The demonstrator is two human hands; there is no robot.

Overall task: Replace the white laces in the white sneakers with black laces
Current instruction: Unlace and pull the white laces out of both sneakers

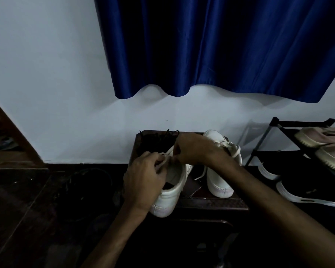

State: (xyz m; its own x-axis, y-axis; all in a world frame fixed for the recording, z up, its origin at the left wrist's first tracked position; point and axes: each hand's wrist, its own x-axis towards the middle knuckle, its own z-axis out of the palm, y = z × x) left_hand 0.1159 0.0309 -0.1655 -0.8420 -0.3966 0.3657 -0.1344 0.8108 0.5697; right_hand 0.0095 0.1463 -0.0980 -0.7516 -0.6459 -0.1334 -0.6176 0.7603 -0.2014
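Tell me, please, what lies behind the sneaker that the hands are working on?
A tangle of black laces lies on the dark stool behind the sneaker. The right hand covers part of it, so its full extent cannot be seen.

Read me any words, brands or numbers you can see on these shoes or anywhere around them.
No text can be read.
The held white sneaker and the second white sneaker show plain surfaces.
Any marking on the black shoe on the rack is too dark and blurred to read.
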